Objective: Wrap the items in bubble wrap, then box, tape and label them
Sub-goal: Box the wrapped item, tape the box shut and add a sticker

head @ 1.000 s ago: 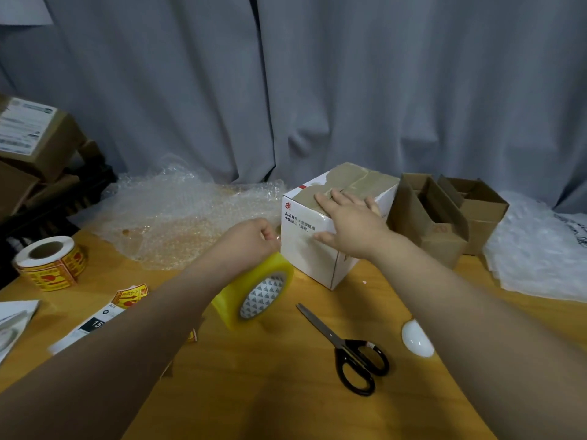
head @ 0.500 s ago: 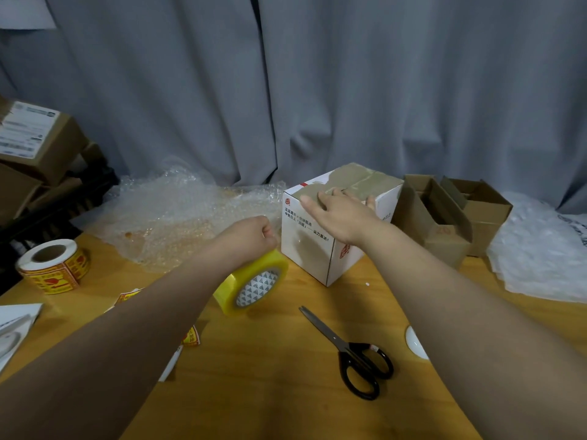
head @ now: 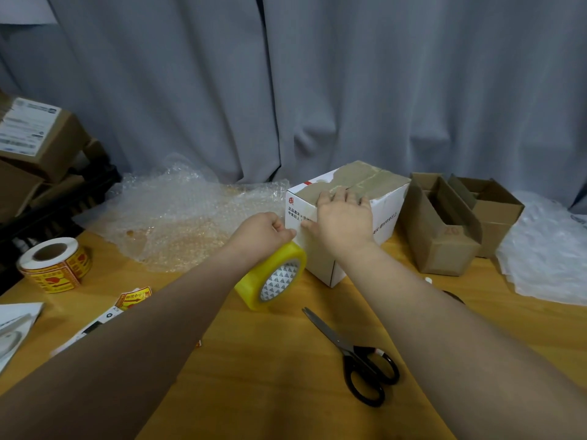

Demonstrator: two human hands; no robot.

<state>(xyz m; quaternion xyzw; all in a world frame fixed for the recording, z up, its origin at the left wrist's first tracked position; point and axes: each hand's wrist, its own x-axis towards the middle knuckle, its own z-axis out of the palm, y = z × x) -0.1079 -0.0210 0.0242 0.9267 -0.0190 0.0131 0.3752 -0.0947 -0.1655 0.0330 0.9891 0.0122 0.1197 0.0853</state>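
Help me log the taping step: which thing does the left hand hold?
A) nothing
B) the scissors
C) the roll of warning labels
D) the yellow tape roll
D: the left hand grips the yellow tape roll next to the white box, while the scissors and the label roll lie apart from both hands.

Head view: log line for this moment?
phase: taping | left hand: grips tape roll | right hand: presses white box | scissors: on table

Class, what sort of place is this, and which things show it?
Probably a parcel-packing station: a sheet of bubble wrap, a yellow tape roll and a roll of warning stickers on the table.
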